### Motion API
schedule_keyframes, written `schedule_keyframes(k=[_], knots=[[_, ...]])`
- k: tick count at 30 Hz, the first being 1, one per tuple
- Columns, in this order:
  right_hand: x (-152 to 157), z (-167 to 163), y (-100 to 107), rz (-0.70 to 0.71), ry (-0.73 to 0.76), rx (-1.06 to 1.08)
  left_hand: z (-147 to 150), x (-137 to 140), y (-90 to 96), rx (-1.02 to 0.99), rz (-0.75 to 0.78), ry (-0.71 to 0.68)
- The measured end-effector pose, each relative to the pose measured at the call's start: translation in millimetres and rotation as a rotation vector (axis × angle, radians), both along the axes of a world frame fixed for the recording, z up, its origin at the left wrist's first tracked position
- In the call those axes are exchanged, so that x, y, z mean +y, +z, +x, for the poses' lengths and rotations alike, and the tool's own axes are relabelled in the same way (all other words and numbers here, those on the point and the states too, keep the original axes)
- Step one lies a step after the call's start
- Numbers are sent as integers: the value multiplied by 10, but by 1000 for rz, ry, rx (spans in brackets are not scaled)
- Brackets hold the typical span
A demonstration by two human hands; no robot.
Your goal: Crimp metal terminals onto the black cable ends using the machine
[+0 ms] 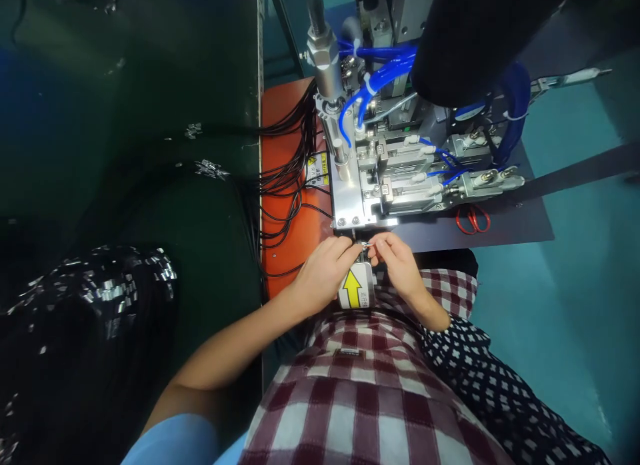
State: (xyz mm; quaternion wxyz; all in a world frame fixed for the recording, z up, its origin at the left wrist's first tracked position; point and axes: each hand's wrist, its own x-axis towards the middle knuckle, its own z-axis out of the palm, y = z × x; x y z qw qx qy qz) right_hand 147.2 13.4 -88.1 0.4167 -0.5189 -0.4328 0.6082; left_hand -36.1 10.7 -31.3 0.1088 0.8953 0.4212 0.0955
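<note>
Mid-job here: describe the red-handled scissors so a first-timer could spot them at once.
Start at the big silver metal machine with bright blue hoses, then move to the flat dark grey board beneath it. Up and right from the person's bare right hand, near the board's front edge, lie the red-handled scissors. Their two red loops set them apart from the neighbouring silver metal cylinders.
</note>
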Motion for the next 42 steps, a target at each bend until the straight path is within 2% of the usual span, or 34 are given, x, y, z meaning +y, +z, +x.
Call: schedule_keyframes(k=[4, 8, 11, 15, 20, 25, 28, 35, 42], knots=[[9, -46, 45, 7, 4, -38, 11, 30, -53, -56, 17, 9], [2, -120, 37, 19, -61, -29, 72, -4, -52, 13, 11, 63], [-24, -162, -2, 83, -101, -55, 113, -49, -97, 24, 42, 98], [-32, -157, -35, 150, -98, -118, 85, -79, -202, -103, 61, 115], [18, -110, -37, 53, -26, -23, -65, -216, -240, -269, 52, 203], [31, -101, -35, 38, -35, 9, -249, -558, -187, -75, 84, 425], [33, -98, -14, 43, -25, -14, -313, -678, -175, 83, 90, 499], [52, -36, -38, 40, -4, -49, -374, -587, -233, 95, 136, 484], [-86, 322, -251, -8, -218, -48, -386, -651, -211, 74, 121, 485]])
